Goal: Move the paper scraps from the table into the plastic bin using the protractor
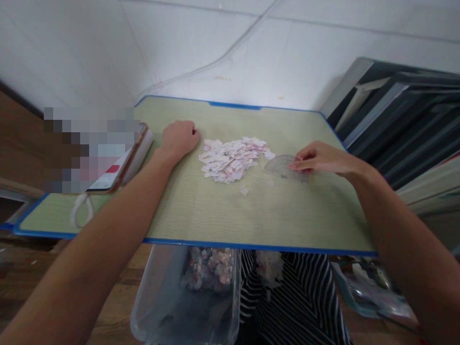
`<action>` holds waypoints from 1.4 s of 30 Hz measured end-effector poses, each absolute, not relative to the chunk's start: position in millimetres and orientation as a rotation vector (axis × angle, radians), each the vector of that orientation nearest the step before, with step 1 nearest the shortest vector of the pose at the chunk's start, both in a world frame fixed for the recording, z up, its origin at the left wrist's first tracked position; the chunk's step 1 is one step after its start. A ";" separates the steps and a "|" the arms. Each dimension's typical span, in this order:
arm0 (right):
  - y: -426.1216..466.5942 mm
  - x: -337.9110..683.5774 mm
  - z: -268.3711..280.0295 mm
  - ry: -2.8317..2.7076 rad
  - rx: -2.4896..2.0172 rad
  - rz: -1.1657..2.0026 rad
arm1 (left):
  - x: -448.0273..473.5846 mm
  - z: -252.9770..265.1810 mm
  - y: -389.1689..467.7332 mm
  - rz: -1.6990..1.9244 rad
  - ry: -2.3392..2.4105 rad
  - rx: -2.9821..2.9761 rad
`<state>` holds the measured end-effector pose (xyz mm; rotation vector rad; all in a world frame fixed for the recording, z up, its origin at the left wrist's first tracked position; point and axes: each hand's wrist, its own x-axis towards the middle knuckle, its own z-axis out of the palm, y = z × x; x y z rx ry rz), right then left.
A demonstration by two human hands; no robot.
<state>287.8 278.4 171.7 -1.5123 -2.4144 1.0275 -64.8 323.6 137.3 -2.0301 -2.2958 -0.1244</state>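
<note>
On the pale green table top (201, 215), a heap of small white paper scraps (232, 158) with pinkish marks lies in the middle. My right hand (318, 158) pinches a clear half-round protractor (282, 167) between thumb and fingers, just right of the heap. The protractor lies low over the table, apart from most of the scraps. My left hand (179, 136) rests on the table left of the heap, closed in a loose fist, with nothing seen in it. One small scrap (244, 190) lies by itself in front of the heap.
A tablet or phone (117, 170) leans at the left, partly blurred, with a white cable loop (82, 211) below. Under the table's front edge is a clear plastic bin (151, 297) holding small shiny packets (210, 268). Dark folded panels (406, 105) lean against the wall at right.
</note>
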 end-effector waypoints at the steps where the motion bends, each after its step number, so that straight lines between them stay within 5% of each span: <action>1: 275.2 284.3 172.7 -2.433 -1.504 1.052 | -64.6 137.5 323.6 -0.124 -2.296 -2.034; 14: 227.3 208.3 164.9 -2.428 -1.434 1.257 | -65.8 133.2 325.6 -0.179 -2.280 -2.032; 26: 183.6 160.4 160.2 -2.657 -1.263 0.884 | -65.0 133.0 325.9 -0.210 -2.298 -2.052; 42: 169.9 154.6 153.5 -2.806 -0.991 0.883 | -65.7 133.0 325.6 -0.234 -2.287 -2.063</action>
